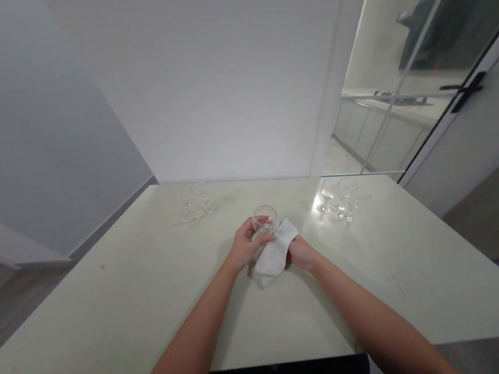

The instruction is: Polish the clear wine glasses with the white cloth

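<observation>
A clear drinking glass (264, 214) is up in front of me over the middle of the table. My left hand (247, 243) is closed round its left side, with the thumb in front and the fingers behind. A white cloth (274, 256) hangs against the lower right of the glass and covers its base. My right hand (304, 253) is closed on the cloth from the right, its fingers mostly hidden under the fabric.
On the pale table (154, 299), several clear glasses (194, 204) stand at the back left. Several stemmed glasses (341, 202) stand at the back right. Behind the table rises a white wall (217, 92); a glazed door with a black handle (468, 91) is at the right.
</observation>
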The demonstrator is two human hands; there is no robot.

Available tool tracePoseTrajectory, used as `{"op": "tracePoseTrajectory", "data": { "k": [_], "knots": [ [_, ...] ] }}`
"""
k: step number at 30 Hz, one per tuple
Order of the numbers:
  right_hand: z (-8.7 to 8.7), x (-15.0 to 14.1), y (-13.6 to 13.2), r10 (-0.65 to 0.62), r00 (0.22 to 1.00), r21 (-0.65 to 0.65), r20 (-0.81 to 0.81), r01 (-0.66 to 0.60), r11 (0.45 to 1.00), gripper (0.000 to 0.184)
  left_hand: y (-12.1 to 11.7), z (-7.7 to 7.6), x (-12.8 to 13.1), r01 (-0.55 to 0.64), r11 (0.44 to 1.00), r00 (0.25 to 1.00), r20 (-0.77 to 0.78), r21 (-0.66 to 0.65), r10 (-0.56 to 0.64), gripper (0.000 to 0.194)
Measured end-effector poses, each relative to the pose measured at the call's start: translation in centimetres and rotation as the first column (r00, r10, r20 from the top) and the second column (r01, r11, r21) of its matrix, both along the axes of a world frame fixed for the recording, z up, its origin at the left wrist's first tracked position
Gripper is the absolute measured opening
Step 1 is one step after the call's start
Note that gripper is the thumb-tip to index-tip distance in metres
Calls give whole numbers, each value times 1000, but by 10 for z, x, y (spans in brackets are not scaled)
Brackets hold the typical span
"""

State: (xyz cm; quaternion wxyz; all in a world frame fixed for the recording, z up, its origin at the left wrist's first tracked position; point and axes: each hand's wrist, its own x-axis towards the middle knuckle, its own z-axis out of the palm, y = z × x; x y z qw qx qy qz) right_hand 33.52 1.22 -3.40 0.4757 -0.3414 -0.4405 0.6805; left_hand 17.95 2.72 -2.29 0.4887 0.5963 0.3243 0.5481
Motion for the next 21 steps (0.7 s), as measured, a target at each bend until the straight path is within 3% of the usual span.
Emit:
{"op": "tracePoseTrajectory", "data": {
  "k": [3,7,10,12,15,18,21],
  "knots": [
    [-4,3,5,-65,998,58,-15,66,996,39,1,2,-3,-90,995,994,-56,38,92,50],
    [-15,9,11,-141,990,6,23,141,990,43,7,8,-9,-266,962,964,43,58,264,50],
    [-16,16,7,54,988,-102,142,-40,994,50,13,12,-8,-364,931,927,108,29,359,48],
    [-13,22,1,297,931,-125,211,-275,953,49,17,13,0,-312,950,946,92,-2,311,47],
    [-7,27,-7,579,768,-134,276,-566,814,48,25,15,26,-97,994,995,-9,-40,96,46],
    [-4,23,-13,721,624,-158,300,-713,683,48,37,15,66,103,993,986,-126,-64,-110,46],
    [-3,14,-18,795,519,-203,314,-781,591,38,51,13,111,198,976,958,-193,-86,-211,40]
  ]
}}
